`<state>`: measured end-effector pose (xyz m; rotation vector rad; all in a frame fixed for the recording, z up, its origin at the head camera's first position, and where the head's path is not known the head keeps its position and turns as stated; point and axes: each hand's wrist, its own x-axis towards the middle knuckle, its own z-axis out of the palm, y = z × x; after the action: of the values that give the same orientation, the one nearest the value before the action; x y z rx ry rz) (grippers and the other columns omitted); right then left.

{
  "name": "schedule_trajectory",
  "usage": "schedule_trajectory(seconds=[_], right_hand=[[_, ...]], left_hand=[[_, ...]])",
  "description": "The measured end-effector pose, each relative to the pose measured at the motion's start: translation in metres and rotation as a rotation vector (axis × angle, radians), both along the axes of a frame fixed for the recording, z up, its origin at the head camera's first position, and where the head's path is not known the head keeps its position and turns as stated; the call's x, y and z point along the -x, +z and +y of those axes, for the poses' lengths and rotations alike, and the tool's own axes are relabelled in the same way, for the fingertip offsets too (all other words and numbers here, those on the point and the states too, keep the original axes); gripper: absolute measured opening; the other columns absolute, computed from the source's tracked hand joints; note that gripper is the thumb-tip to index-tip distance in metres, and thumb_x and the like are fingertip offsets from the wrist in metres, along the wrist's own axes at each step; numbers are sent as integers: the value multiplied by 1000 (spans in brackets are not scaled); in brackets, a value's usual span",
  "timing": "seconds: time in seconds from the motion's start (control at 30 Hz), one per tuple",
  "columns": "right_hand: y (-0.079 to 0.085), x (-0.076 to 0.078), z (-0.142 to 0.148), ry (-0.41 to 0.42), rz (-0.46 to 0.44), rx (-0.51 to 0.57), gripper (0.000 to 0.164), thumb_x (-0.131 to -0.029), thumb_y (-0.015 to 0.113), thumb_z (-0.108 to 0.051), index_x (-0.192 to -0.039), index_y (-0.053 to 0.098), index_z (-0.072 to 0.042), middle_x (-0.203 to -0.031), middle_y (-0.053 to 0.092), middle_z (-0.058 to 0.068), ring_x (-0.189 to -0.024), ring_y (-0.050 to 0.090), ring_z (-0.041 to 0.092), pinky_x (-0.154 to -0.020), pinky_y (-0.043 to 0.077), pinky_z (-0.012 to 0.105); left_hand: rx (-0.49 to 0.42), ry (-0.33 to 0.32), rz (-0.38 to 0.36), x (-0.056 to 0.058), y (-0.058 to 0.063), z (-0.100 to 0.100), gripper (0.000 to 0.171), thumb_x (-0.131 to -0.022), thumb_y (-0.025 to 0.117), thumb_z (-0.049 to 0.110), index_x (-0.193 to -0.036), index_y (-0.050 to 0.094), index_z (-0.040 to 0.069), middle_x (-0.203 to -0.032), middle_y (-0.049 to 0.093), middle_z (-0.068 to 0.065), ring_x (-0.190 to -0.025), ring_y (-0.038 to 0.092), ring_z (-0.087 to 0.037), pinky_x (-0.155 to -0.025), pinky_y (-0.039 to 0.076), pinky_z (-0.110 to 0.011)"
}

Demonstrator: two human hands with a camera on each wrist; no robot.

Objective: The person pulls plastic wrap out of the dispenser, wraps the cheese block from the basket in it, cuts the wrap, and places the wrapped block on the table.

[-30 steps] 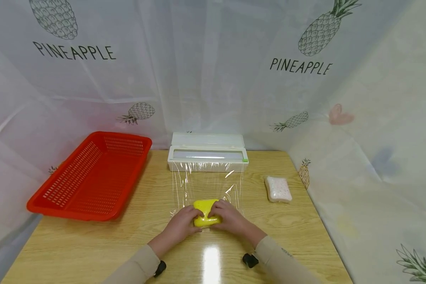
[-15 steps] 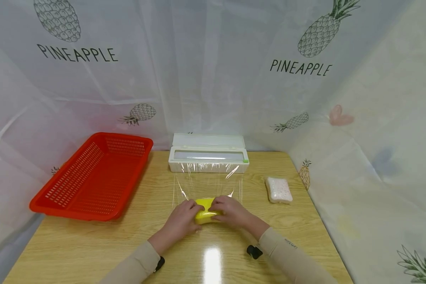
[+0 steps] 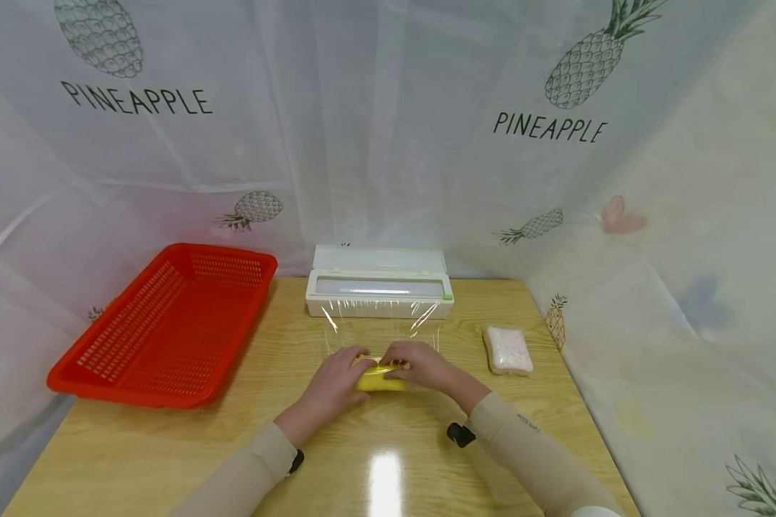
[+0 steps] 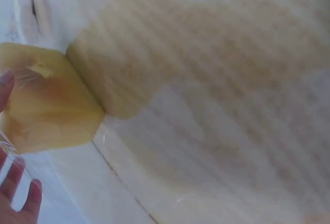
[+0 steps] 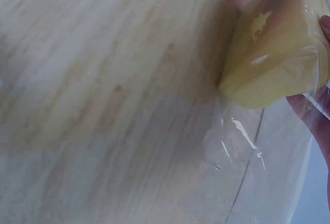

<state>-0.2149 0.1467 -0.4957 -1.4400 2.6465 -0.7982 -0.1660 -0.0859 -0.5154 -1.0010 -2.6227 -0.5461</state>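
Observation:
A yellow sponge (image 3: 381, 381) stands tilted on the table between both hands, with clear cling film (image 3: 375, 330) over it. My left hand (image 3: 333, 380) grips its left end and my right hand (image 3: 423, 370) its right end, thumbs on the near side. The film runs back from the sponge to a white cling film dispenser (image 3: 379, 258) with its lid up. In the left wrist view the sponge (image 4: 51, 100) lies at the left edge, beside a few fingertips. Film glints over the sponge (image 5: 273, 54) in the right wrist view.
At the left sits a red plastic basket (image 3: 187, 330) with slotted walls. A whitish, pink-speckled block (image 3: 509, 351), seemingly wrapped, lies to the right on the wooden table (image 3: 168, 452). A pineapple-print curtain (image 3: 375, 143) hangs behind the table.
Both hands have tipped the yellow sponge up from lying flat and moved slightly away toward the dispenser. The stretch of film between sponge and dispenser has become shorter.

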Motion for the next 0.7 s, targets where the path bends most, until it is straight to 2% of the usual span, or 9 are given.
schedule_trajectory(seconds=[0.1,0.17,0.3,0.4,0.47,0.7], right_hand=[[1,4,1,-61,-87,2,21,-87,75,-21,-105,71,-10,-100,68,-1,-85,64,14,-74,54,25],[2,6,2,-110,-132,-3,23,-87,75,-22,-107,71,-11,-101,68,-3,-88,63,13,-76,53,26],[2,10,6,-167,-130,-2,31,-85,77,-27,-112,70,-13,-108,67,-4,-100,61,14,-87,51,32],[3,11,7,-149,-108,25,37,-81,81,-24,-113,69,-10,-113,66,-1,-108,60,18,-94,48,37],[4,11,6,-134,-110,20,38,-79,83,-22,-112,68,-10,-113,66,-1,-108,59,18,-95,48,36],[5,19,3,-138,-86,-85,33,-80,83,-22,-108,68,-13,-110,65,-2,-101,60,14,-89,50,32]], left_hand=[[9,-19,-39,7,2,1,55,-70,89,22,-117,64,10,-117,60,-7,-107,57,-25,-91,48,-44],[8,-19,-96,13,1,1,52,-73,87,21,-118,64,9,-114,62,-5,-104,59,-24,-90,49,-41],[-23,0,-227,25,-2,0,48,-78,84,21,-120,64,8,-116,63,-4,-106,60,-22,-90,50,-39],[-54,9,-302,32,1,-2,46,-80,82,22,-120,64,8,-116,65,-5,-107,60,-22,-91,50,-39],[-72,7,-336,37,4,-3,45,-80,82,22,-119,65,8,-114,65,-5,-106,61,-22,-91,50,-39],[-115,14,-443,47,13,0,43,-81,81,16,-119,64,5,-113,65,-7,-102,60,-22,-88,50,-40]])
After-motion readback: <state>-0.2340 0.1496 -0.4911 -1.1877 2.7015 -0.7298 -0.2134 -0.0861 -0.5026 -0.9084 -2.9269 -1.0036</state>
